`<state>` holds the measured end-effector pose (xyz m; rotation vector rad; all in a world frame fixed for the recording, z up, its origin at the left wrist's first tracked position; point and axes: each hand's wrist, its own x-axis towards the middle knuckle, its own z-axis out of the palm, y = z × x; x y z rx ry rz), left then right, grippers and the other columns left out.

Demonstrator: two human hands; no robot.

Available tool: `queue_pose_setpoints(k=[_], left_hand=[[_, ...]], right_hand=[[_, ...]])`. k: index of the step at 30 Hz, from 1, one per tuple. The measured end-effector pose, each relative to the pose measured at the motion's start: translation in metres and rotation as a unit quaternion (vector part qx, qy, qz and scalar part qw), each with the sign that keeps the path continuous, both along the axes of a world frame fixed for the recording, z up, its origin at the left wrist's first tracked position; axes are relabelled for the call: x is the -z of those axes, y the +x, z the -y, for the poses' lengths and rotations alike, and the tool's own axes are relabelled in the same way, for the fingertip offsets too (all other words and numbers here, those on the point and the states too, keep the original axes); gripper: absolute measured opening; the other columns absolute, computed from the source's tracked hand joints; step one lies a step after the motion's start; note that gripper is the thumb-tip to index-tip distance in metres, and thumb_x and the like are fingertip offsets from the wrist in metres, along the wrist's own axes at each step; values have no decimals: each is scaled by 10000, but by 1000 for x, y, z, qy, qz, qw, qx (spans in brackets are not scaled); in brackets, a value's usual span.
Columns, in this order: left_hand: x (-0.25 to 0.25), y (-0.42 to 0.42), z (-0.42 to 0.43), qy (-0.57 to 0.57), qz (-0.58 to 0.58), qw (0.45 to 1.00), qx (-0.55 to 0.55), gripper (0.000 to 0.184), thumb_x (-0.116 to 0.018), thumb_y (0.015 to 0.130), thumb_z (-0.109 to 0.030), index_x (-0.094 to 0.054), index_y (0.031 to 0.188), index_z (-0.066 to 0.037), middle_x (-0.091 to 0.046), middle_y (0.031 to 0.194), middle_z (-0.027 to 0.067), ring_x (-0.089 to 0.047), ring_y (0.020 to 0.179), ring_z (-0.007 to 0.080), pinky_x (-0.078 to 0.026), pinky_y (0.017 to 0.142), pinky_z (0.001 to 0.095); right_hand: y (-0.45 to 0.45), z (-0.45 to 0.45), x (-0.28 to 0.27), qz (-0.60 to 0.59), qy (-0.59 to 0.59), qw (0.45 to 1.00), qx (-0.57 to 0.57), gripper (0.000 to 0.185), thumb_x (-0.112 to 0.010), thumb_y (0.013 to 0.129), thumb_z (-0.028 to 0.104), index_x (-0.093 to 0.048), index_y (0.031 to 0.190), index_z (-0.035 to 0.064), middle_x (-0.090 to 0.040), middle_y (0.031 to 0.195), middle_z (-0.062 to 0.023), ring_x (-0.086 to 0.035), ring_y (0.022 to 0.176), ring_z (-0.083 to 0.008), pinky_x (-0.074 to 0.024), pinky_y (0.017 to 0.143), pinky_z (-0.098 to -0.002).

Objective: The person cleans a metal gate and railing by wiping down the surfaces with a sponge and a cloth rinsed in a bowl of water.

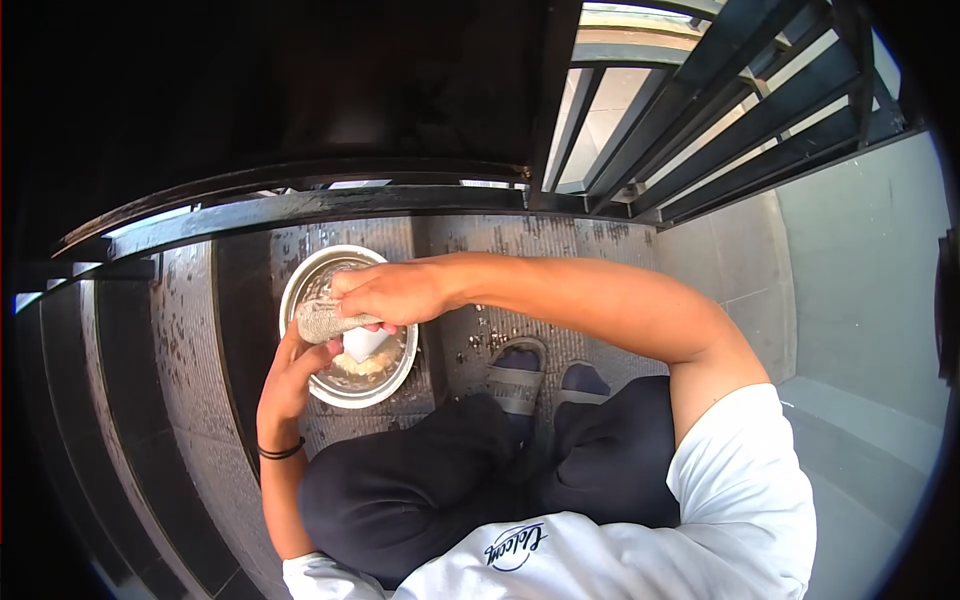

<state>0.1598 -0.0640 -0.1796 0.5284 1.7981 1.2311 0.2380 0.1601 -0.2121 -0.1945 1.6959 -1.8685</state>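
Note:
A round metal basin (405, 378) with a pale rim stands at my front left, with water in it. Above it, both my hands are closed round a grey, coarse-textured fabric piece (325, 320); its exact kind is not clear. My right hand (395, 292) grips it from above, with the fingers curled over it. From the lower left, my left hand (298, 362) holds its near side, partly hidden by the fabric. Just below my fingers a smooth white piece (368, 342) shows, and a cream-coloured patch (365, 367) lies under it in the basin.
Dark steps (185, 350) with ribbed, wet-looking treads run down on the left. Black metal railings (690, 100) stand ahead, and a pale wall (860, 270) is on the right. My sandalled feet (517, 378) rest beside the basin, near small scattered debris (480, 345).

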Motion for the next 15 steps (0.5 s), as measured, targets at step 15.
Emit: queue_pose_setpoints(k=[15], left_hand=[[-61, 59, -137, 56, -229, 913, 332, 281, -834, 753, -105, -564, 731, -31, -599, 1085, 119, -570, 960, 224, -421, 874, 335]], right_hand=[[153, -133, -21, -242, 133, 943, 187, 298, -789, 805, 240, -587, 754, 26, -657, 868, -98, -605, 724, -194, -454, 623, -338]])
